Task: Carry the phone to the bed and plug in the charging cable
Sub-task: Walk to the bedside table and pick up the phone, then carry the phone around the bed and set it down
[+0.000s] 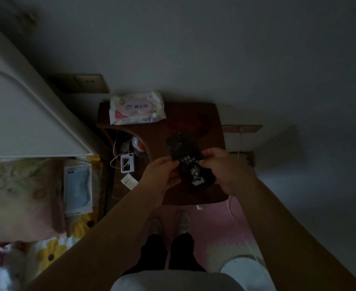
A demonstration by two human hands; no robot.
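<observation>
Dim bedside nightstand (210, 122): left hand (162, 175) and right hand (225, 171) are both gripping the phone (190, 162); keeping 2-handed hold toward the bed (26, 196) seems wise.

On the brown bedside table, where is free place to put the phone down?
The bare patch is the nightstand top right of the wipes pack, beyond the phone. The lower shelf at left is crowded: white cable, small white box.
</observation>
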